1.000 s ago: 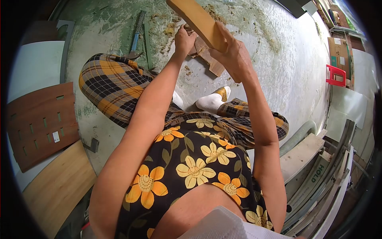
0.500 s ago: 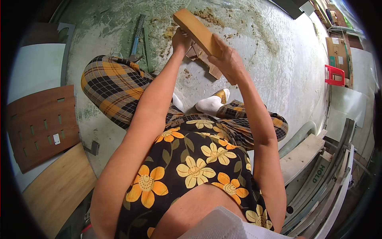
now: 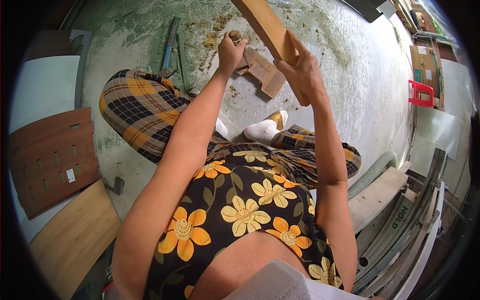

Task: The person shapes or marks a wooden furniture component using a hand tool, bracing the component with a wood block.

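Observation:
My right hand (image 3: 304, 72) grips a long, thick wooden board (image 3: 267, 25), thumb on one side and fingers along the other. The board slants up to the left, and its far end runs past the top of the view. Closed in a fist, my left hand (image 3: 231, 52) holds a tool with a round brown handle end (image 3: 235, 35) showing above the thumb; the rest of it is hidden. Beneath both hands, a notched piece of brown wood (image 3: 265, 75) lies on the floor, its surface chipped and rough.
On the floor to the left lie a hammer (image 3: 169, 50) with a blue grip and a thin green strip (image 3: 182, 60). Wood chips (image 3: 220, 22) are scattered ahead. Panels (image 3: 52, 160) lean at left. A red stool (image 3: 420, 94) and stacked long boards (image 3: 382, 192) stand at right.
The board has moved up and to the right with my right hand. My left hand has come apart from the board, baring the round handle end and more of the notched wood.

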Motion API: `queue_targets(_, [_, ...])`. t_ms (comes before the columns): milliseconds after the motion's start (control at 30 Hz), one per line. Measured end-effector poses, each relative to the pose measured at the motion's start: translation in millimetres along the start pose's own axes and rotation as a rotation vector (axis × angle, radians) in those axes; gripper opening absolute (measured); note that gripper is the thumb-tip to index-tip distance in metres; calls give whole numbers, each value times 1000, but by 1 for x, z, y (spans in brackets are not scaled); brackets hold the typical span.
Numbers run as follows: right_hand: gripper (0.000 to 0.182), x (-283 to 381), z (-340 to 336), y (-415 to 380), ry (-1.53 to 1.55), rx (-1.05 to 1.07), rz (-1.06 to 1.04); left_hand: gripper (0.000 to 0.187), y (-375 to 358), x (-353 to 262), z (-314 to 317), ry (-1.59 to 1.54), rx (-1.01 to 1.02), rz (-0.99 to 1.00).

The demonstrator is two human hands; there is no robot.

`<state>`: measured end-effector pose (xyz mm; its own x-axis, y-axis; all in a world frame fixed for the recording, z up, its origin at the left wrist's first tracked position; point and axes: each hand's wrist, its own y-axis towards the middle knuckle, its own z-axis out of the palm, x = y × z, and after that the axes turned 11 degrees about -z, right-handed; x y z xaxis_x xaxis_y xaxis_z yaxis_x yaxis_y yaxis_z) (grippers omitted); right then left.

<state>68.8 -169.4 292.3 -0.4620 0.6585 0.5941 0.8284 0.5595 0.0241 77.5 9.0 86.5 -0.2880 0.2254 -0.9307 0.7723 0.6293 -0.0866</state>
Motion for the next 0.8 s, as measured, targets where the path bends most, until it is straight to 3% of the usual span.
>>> queue_targets(200, [83,13,4,-5,47,36,19,43,-9,-14,2,56,38,-86])
queue_targets(333, [82,-14,27,-11,-46,124,13,38,-14,-26,-3,-32,47,-147])
queue_targets(467, [82,-1,14,-2,6,98,-20,39,-10,-12,-1,-47,4,-31])
queue_targets(667, [80,19,0,3,67,11,-11,42,-2,-10,1,55,-27,-67])
queue_targets(800, [78,-4,24,-3,-21,85,-30,39,-6,-11,0,-24,5,-50])
